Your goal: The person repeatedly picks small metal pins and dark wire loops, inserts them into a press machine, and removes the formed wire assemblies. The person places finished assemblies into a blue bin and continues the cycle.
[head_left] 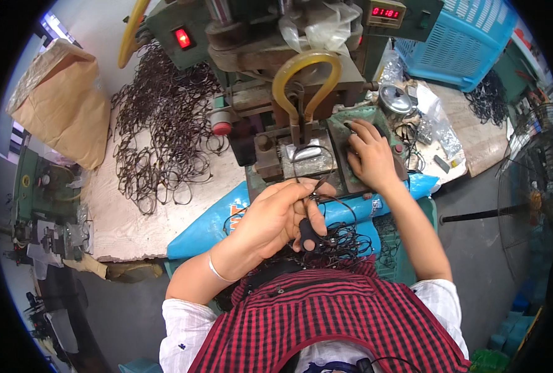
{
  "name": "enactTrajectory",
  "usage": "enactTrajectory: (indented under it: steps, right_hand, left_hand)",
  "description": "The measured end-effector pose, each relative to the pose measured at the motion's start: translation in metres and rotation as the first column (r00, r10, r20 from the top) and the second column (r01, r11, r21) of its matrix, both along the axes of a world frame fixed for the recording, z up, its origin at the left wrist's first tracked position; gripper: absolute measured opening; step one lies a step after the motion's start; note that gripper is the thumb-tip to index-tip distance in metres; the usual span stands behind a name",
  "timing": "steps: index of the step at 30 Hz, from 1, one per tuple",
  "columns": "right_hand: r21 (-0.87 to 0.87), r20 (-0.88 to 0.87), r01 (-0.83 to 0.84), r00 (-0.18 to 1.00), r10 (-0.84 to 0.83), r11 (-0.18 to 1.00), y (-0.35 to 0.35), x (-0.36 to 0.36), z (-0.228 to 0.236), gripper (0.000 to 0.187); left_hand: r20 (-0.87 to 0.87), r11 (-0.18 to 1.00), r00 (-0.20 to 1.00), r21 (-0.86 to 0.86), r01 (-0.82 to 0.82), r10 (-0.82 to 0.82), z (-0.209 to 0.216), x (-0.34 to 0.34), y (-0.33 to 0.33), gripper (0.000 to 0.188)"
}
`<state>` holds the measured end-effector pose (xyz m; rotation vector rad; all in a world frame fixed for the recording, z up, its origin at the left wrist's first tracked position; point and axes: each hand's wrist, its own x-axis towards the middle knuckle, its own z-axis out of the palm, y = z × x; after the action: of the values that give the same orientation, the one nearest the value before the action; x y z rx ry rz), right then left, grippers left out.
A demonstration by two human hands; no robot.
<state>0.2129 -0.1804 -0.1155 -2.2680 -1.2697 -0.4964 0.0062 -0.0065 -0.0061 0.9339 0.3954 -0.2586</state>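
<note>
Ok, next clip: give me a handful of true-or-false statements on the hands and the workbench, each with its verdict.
1. The left hand pinches a thin dark wire frame over the machine's metal block. True.
2. The right hand rests flat on the green machine plate. True.
3. The heap of dark wire frames lies to the person's right. False: it lies on the left of the bench.
4. The plastic basket at upper right is red. False: it is blue.
5. A brown paper bag stands at far left. True.

Bright, even daylight, soft shadows, sharp centre, heavy fisheye bending and black vignette at the rim.
</note>
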Motion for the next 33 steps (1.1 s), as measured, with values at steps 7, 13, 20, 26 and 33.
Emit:
enactTrajectory:
  steps: [7,13,20,26,33]
  right_hand:
    - [0.202,-0.043,0.252,0.968,-0.249,0.946,0.003,0.018,-0.002,0.013]
    - [0.273,-0.307,0.351,0.914,-0.264,0.896,-0.012,0.005,-0.006,0.014]
    - [0.328,-0.504,0.399,0.841,-0.198,0.856,-0.007,-0.009,0.0,0.014]
    - [0.477,-0.583,0.143,0.79,0.19,0.867,0.008,-0.049,0.073,0.013]
    - [0.696,-0.63,0.182,0.619,0.469,0.694,0.064,-0.073,0.078,0.037]
  left_hand:
    - [0.217,0.984,0.966,0.139,0.114,-0.143,-0.03,-0.027,0.018,0.038]
    - [0.538,-0.329,0.786,0.834,-0.443,0.306,-0.048,-0.08,0.109,0.019]
    - [0.237,-0.704,0.958,0.708,-0.056,0.162,-0.134,-0.084,0.203,0.043]
    - [0.435,-0.756,0.898,0.61,-0.237,0.07,-0.153,-0.075,0.21,0.029]
    - [0.667,-0.494,0.639,0.732,-0.469,0.383,-0.129,-0.063,0.165,0.028]
